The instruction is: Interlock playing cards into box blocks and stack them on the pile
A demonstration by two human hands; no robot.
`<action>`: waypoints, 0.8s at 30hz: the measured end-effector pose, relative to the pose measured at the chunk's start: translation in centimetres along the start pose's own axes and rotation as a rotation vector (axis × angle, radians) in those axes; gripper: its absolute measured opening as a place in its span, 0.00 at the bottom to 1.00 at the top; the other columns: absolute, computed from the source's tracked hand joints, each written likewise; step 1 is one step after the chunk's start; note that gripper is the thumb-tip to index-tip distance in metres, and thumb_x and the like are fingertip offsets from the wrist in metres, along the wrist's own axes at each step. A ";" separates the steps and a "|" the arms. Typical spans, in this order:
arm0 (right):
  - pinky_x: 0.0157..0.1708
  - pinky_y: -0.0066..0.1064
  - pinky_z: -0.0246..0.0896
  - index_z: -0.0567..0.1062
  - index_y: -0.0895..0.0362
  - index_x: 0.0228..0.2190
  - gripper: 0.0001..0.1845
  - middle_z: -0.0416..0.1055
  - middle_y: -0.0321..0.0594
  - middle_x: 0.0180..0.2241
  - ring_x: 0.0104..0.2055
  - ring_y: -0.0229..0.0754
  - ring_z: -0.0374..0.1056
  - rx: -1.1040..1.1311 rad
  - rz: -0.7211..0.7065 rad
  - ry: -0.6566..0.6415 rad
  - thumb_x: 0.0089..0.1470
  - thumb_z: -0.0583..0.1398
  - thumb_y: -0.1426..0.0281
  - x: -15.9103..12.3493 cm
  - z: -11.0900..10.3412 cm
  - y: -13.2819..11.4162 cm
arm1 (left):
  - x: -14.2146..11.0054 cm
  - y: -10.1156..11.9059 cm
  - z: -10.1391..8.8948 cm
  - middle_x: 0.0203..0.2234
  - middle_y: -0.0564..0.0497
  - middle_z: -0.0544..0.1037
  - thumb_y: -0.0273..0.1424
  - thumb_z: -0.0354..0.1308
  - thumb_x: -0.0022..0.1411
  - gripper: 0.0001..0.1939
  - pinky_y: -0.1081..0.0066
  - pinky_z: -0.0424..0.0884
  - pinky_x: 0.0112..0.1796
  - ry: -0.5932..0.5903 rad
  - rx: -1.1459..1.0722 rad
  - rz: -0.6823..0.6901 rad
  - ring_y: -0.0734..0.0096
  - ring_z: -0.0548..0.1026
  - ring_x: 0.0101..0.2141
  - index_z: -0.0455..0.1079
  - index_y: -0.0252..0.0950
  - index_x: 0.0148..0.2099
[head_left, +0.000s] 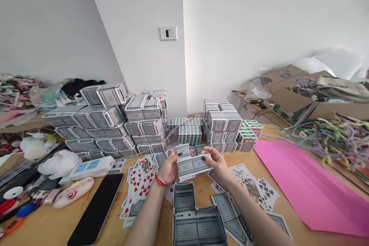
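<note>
Both hands hold an L-shaped piece of joined playing cards (191, 164), grey patterned backs showing, above the middle of the table. My left hand (170, 167), a red string at its wrist, grips the piece's left side with the thumb on top. Across from it, my right hand (217, 165) pinches the right end, thumb over the cards. Below them stands an open L-shaped box made of cards (198, 223), its inside facing up. Loose cards lie on both sides: face-up hearts (141, 180) at the left, grey-backed cards (230, 215) and face-up clubs (263, 192) at the right.
Stacks of card-built blocks (100, 123) rise at the back left, with another stack (223, 123) at the back right. Card packs (190, 132) stand between them. A black phone (96, 207) and a power strip (92, 167) lie left; pink paper (311, 188) lies right, near pipe cleaners (328, 142).
</note>
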State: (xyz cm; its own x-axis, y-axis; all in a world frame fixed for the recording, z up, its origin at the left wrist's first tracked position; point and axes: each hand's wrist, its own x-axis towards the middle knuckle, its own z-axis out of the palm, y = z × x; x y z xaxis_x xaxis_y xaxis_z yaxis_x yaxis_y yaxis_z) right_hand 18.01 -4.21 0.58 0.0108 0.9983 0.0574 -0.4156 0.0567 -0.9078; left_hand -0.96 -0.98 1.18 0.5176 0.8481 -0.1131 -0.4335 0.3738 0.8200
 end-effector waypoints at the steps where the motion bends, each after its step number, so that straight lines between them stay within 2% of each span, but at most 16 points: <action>1: 0.27 0.28 0.59 0.68 0.53 0.35 0.22 0.68 0.38 0.34 0.29 0.38 0.64 -0.006 -0.002 0.021 0.34 0.66 0.65 0.1 -0.1 0.2 | 0.0 -0.3 -0.1 0.40 0.45 0.75 0.34 0.56 0.50 0.27 0.61 0.68 0.40 -0.012 0.033 -0.036 0.61 0.74 0.38 0.59 0.39 0.53; 3: 0.27 0.28 0.59 0.69 0.53 0.36 0.23 0.68 0.38 0.34 0.29 0.38 0.64 -0.008 0.000 0.057 0.34 0.66 0.64 0.3 -0.4 0.4 | 0.1 -1.0 -0.3 0.37 0.46 0.76 0.29 0.61 0.46 0.26 0.62 0.70 0.37 -0.004 0.071 -0.093 0.61 0.75 0.35 0.62 0.38 0.49; 6: 0.28 0.28 0.60 0.69 0.54 0.38 0.25 0.69 0.38 0.34 0.30 0.39 0.65 -0.035 0.013 0.083 0.35 0.66 0.63 0.6 -1.1 0.5 | 0.4 -1.8 -0.3 0.34 0.48 0.77 0.28 0.64 0.43 0.24 0.63 0.71 0.33 0.032 0.093 -0.129 0.63 0.76 0.32 0.63 0.38 0.45; 10: 0.27 0.28 0.59 0.72 0.57 0.29 0.17 0.70 0.37 0.26 0.27 0.39 0.64 -0.189 0.046 0.030 0.40 0.63 0.58 0.8 -2.0 1.3 | 1.1 -2.0 0.0 0.31 0.48 0.77 0.29 0.66 0.41 0.21 0.64 0.71 0.35 0.136 0.135 0.043 0.62 0.76 0.33 0.66 0.34 0.39; 14: 0.20 0.27 0.54 0.70 0.58 0.19 0.19 0.65 0.34 0.16 0.18 0.35 0.59 -0.377 0.040 0.024 0.41 0.60 0.54 1.0 -2.5 2.4 | 1.4 -2.0 -0.2 0.31 0.47 0.78 0.30 0.65 0.41 0.18 0.63 0.68 0.39 0.192 0.200 0.150 0.61 0.75 0.36 0.68 0.33 0.37; 19: 0.21 0.29 0.57 0.69 0.57 0.19 0.19 0.65 0.34 0.15 0.17 0.37 0.61 -0.470 0.038 0.080 0.42 0.59 0.53 1.2 -2.6 3.2 | 1.6 -2.4 -0.4 0.36 0.46 0.77 0.32 0.64 0.44 0.17 0.64 0.66 0.43 0.207 0.299 0.234 0.61 0.72 0.41 0.68 0.34 0.38; 24: 0.20 0.30 0.58 0.67 0.57 0.17 0.19 0.66 0.35 0.14 0.17 0.39 0.63 -0.504 0.036 0.103 0.42 0.59 0.53 1.3 -2.7 3.4 | 2.0 -2.7 -0.2 0.34 0.47 0.77 0.30 0.65 0.41 0.19 0.64 0.67 0.42 0.285 0.370 0.255 0.63 0.73 0.38 0.67 0.33 0.39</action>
State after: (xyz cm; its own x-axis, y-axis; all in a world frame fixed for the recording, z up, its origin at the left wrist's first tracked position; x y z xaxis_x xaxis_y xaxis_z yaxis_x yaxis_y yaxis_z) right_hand 19.06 -2.70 -3.56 0.1042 0.9945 0.0044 0.0725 -0.0032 -0.9974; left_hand 1.08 -0.24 -1.35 0.1866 0.9824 0.0100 -0.2038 0.0288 0.9786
